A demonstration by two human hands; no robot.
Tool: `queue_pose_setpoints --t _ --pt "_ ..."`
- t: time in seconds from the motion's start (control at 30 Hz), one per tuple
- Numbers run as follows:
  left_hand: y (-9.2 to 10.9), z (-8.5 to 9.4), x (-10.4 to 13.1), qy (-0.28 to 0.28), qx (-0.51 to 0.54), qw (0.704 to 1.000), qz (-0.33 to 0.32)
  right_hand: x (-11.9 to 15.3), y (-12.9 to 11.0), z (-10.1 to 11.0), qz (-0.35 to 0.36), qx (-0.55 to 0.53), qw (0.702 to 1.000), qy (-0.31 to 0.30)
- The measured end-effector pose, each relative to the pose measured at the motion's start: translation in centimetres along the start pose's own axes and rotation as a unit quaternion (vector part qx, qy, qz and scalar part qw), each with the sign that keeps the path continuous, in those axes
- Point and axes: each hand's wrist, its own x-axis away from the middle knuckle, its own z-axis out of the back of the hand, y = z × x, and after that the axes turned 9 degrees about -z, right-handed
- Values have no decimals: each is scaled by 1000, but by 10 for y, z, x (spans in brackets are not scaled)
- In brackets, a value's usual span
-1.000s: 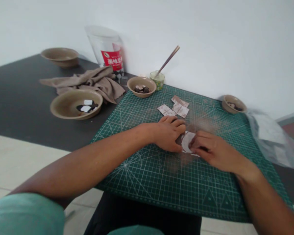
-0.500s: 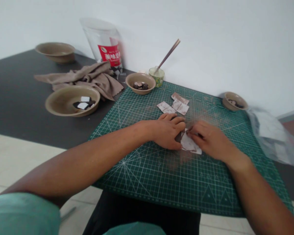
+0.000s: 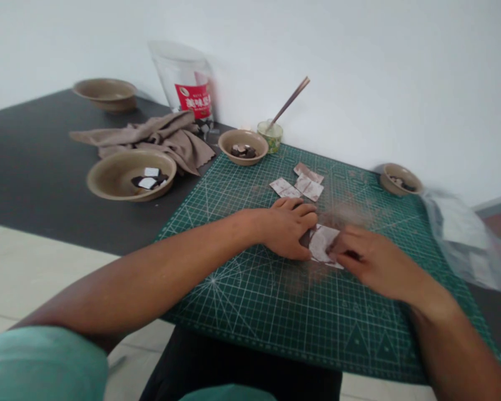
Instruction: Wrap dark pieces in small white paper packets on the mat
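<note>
A white piece with brown stains [image 3: 322,241] lies on the green cutting mat [image 3: 250,334]. My left hand [image 3: 290,227] presses down at its left edge, over a dark thing mostly hidden beneath the fingers. My right hand [image 3: 357,253] is closed on the right part of the white piece, its fingertips pinching something too small to make out. Beyond my left hand lie several stained white squares [image 3: 309,187]. Brown powder [image 3: 346,213] is smeared over the mat around the hands.
At the left are a bowl with black and white pieces [image 3: 108,181], a brown cloth [image 3: 150,133], another bowl [image 3: 105,93] and a clear tub [image 3: 192,83]. Behind stand a small bowl [image 3: 242,139] and a cup with sticks [image 3: 271,136]. Rightward: a bowl [image 3: 401,178], plastic bag [image 3: 467,239].
My right hand has moved right and toward me across the white piece, uncovering more of its upper part. My left hand stays in place. The whole view has shifted slightly.
</note>
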Motion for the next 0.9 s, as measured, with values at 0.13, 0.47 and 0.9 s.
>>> queue_pose_setpoints --t 0.13,0.47,0.9 --pt "0 1 0 1 -2 1000 -1 -5 -1 -3 -36 17 997 69" --pt "1 2 1 1 -4 1000 -3 -8 3 -2 -5 6 998 61" --pt "1 0 0 11 -10 1000 6 -7 7 1 -54 52 994 78"
